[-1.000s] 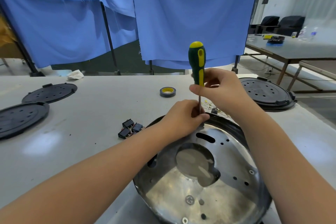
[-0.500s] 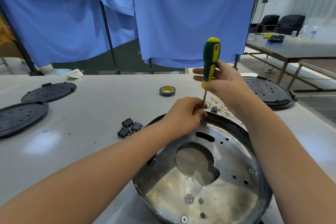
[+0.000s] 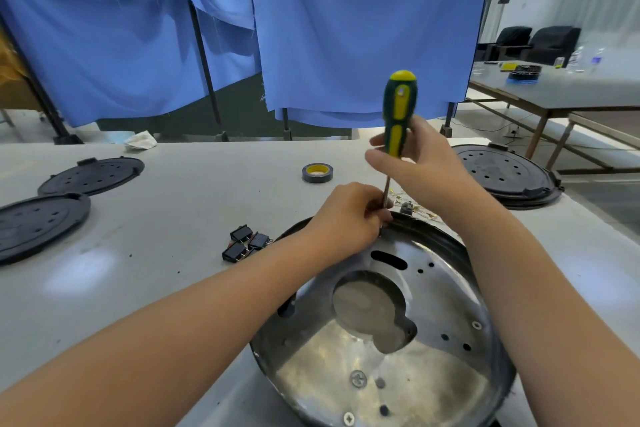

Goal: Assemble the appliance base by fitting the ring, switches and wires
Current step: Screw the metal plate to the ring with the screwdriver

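A round shiny metal base (image 3: 450,305) with a dark rim lies on the table in front of me. My right hand (image 3: 426,163) grips the green and yellow handle of a screwdriver (image 3: 398,114), which stands almost upright over the base's far rim. My left hand (image 3: 349,215) has its fingers curled round the lower shaft at the rim, hiding the tip. Three black switches (image 3: 246,246) lie in a cluster left of the base. Thin wires with a small part (image 3: 412,208) lie just beyond the rim.
A roll of dark tape (image 3: 317,173) with a yellow core sits further back. Two black perforated discs (image 3: 45,218) lie at the left, another black disc (image 3: 505,177) at the right. Blue curtains hang behind the table; a second table stands far right.
The screwdriver handle has swung back from a rightward lean to nearly upright, my right hand shifting with it. My left hand stays at the rim.
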`<action>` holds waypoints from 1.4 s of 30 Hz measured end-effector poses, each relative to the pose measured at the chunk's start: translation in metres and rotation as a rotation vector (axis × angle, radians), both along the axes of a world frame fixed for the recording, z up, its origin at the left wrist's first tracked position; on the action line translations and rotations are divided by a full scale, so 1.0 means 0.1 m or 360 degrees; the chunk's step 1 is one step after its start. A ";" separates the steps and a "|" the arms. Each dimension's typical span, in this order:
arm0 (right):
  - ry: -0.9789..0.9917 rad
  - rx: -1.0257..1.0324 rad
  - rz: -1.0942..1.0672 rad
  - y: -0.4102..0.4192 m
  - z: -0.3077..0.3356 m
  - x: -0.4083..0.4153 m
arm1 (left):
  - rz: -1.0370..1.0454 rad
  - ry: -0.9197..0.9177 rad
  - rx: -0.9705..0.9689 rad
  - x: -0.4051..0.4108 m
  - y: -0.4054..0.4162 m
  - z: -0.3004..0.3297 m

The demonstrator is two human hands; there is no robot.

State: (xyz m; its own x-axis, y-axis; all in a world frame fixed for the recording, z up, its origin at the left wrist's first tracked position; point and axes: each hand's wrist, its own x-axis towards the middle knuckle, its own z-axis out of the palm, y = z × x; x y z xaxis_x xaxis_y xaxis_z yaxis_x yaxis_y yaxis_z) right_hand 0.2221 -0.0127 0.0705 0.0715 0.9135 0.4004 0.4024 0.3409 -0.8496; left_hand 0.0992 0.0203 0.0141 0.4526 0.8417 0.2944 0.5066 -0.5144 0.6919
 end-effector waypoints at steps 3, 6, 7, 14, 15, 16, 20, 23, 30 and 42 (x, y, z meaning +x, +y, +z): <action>0.0144 0.0005 0.0186 0.02 0.01 0.01 | -0.0045 -0.0067 -0.0152 -0.02 0.02 -0.01; 0.0079 0.0083 0.0128 0.03 0.01 0.04 | -0.0070 -0.0088 -0.0246 -0.02 0.04 -0.01; 0.0040 0.0100 0.0065 0.04 0.00 0.05 | -0.0083 -0.0085 -0.0261 -0.03 0.04 -0.01; -0.0125 0.0061 -0.0172 0.07 -0.06 0.07 | -0.0039 -0.0042 -0.0281 -0.08 0.01 0.09; -0.0113 0.0047 -0.0201 0.08 -0.06 0.08 | -0.0017 -0.0075 -0.0334 -0.11 0.01 0.12; -0.0135 0.0052 -0.0253 0.09 -0.05 0.09 | 0.0001 -0.0134 -0.0399 -0.14 0.01 0.14; -0.0353 0.0088 -0.0472 0.08 -0.07 0.12 | 0.0016 -0.0121 -0.0610 -0.28 0.01 0.18; -0.0414 0.0101 -0.0557 0.07 -0.08 0.12 | -0.0070 0.0075 -0.0578 -0.31 -0.01 0.18; -0.0381 0.0248 -0.0658 0.04 -0.05 0.09 | -0.0071 0.0250 -0.0392 -0.38 -0.07 0.20; -0.0188 0.0323 -0.0739 0.00 0.07 0.13 | -0.0093 0.0313 -0.0326 -0.40 -0.10 0.25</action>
State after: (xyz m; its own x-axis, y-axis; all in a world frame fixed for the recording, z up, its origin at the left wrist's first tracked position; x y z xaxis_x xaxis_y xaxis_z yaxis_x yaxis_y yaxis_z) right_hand 0.2355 -0.0129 0.0773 0.3944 0.6993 0.5961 0.6395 0.2569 -0.7246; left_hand 0.0595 0.0104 0.0387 0.5339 0.8452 0.0227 0.6150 -0.4066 0.6756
